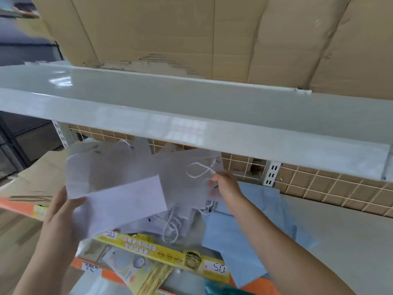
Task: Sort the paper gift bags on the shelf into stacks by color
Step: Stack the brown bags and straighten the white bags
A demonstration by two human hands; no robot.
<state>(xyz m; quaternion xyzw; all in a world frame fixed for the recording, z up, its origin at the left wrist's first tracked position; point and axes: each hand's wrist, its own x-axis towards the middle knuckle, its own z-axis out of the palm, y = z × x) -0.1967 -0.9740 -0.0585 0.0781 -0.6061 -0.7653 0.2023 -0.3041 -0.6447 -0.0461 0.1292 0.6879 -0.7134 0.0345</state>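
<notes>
Several white paper gift bags (110, 173) with twisted cord handles lie fanned out above the middle shelf (340, 226). My left hand (63, 207) grips the lower left corner of this white bundle, thumb on top. My right hand (225, 186) pinches the right edge of another white bag (187, 184) near its cord loop. More white bags (170, 224) lie under them on the shelf. To the right, a pile of light blue bags (244, 237) lies flat and hangs over the shelf's front edge.
An upper grey shelf (191, 107) juts out just above the bags, with flattened cardboard (191, 35) on top. A wire grid back panel (319, 188) runs behind. Cardboard (38, 179) lies at the left. A yellow price strip (170, 254) lines the front edge, with packets below.
</notes>
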